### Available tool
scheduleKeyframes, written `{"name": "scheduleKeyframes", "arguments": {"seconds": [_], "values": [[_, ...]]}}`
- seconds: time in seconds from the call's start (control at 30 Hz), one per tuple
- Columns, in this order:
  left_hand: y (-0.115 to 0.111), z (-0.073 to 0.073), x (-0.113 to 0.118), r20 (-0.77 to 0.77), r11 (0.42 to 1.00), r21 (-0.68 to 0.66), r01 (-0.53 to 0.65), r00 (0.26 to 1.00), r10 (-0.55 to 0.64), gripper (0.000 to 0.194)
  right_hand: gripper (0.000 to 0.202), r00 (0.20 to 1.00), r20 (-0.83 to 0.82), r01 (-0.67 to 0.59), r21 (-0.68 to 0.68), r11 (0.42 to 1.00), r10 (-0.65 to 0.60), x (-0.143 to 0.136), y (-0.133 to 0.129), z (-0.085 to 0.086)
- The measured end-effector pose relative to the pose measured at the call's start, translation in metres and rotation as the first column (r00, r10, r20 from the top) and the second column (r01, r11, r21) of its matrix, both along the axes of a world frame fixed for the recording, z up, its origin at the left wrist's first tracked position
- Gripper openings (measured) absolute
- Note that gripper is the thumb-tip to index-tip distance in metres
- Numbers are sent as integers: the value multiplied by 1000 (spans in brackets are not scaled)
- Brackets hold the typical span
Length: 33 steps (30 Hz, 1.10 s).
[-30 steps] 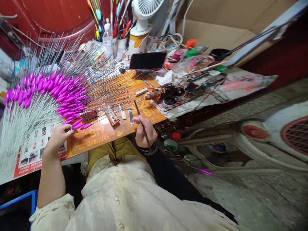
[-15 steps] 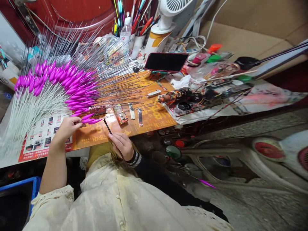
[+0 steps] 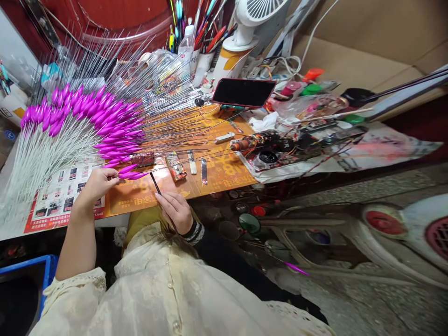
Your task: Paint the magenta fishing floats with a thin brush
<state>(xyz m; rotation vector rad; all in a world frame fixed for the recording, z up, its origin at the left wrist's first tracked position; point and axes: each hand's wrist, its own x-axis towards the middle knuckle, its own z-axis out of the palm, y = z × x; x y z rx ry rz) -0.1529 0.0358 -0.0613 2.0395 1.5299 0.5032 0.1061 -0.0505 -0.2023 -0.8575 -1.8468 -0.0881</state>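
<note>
Worktop (image 3: 220, 177) is before me, and at its near edge both my hands are occupied. With my left hand (image 3: 97, 187) I pinch, finger and thumb together, the thin pale ends of a few magenta pieces (image 3: 132, 176), which lie almost flat and point to the right. My right hand (image 3: 175, 211) is curled around a slim dark tool (image 3: 156, 184), like a brush; its tip is just beside these pieces, and whether it touches them I cannot tell. On the left side spreads a big fan of similar magenta pieces (image 3: 77, 109), with white stems (image 3: 52, 161) toward the near left. Behind the tool are two stained small blocks (image 3: 176, 167), and farther right stands a phone (image 3: 244, 92).
</note>
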Motion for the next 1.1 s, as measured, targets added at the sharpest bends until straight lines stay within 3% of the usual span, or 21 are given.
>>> {"name": "scheduleKeyframes", "arguments": {"seconds": [0.3, 0.5, 0.7, 1.1], "values": [[1, 0, -1, 19, 1000, 9, 13, 1000, -13, 23, 62, 1000, 14, 13, 2, 1000, -13, 0, -1, 4], [1, -1, -1, 16, 1000, 9, 14, 1000, -14, 28, 54, 998, 51, 39, -20, 999, -38, 0, -1, 1], [2, -2, -3, 7, 1000, 5, 22, 1000, -22, 26, 61, 1000, 15, 12, -23, 1000, -12, 0, -1, 1], [3, -4, -5, 9, 1000, 17, 20, 1000, -21, 21, 54, 999, -42, -6, -24, 1000, 5, -2, 1, -3]]}}
